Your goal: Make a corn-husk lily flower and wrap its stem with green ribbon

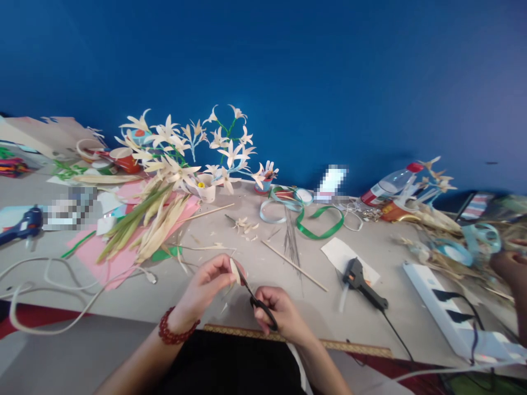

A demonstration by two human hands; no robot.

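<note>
blue wall (pixel 288 82) backs a grey table (pixel 391 249); above it, the right hand (pixel 284 312) grasps black scissors (pixel 256 301), the left hand (pixel 208 282) pinches a pale strip (pixel 234 270) beside the blades, seemingly light, easily torn, best held by one end.

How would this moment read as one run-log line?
left hand: pale strip | right hand: scissors, blades at strip | ahead right: black glue gun, green ribbon | ahead left: pale flowers
</note>
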